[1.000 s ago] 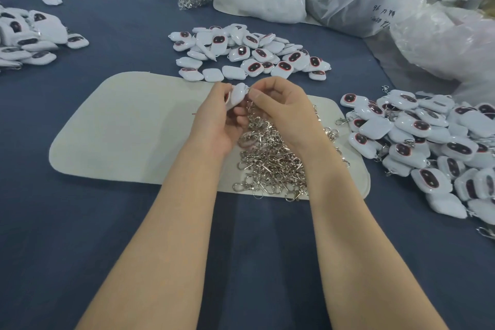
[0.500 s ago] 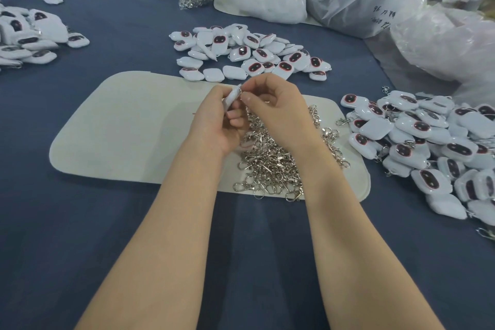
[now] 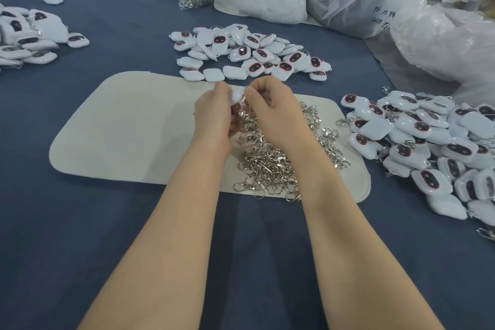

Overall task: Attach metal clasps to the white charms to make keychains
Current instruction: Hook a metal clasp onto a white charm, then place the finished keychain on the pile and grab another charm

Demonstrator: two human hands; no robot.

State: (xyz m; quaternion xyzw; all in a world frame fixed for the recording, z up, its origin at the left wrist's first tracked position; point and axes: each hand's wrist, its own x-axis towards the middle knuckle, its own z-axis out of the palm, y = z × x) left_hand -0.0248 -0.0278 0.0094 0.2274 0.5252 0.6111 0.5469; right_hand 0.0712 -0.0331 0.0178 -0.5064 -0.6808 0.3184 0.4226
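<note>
Your own fingers hide most of the white charm (image 3: 237, 95), and you cannot make out whether a clasp sits between your right fingertips. Both forearms reach forward side by side, and the hands meet over the far part of the cream mat (image 3: 128, 128). Your left hand (image 3: 214, 112) grips the charm with curled fingers and thumb. Your right hand (image 3: 273, 112), knuckles up and fingers curled, pinches at its right edge. The charm shows only a smooth, glossy white side, held just above the heap of metal clasps (image 3: 270, 166) on the mat.
</note>
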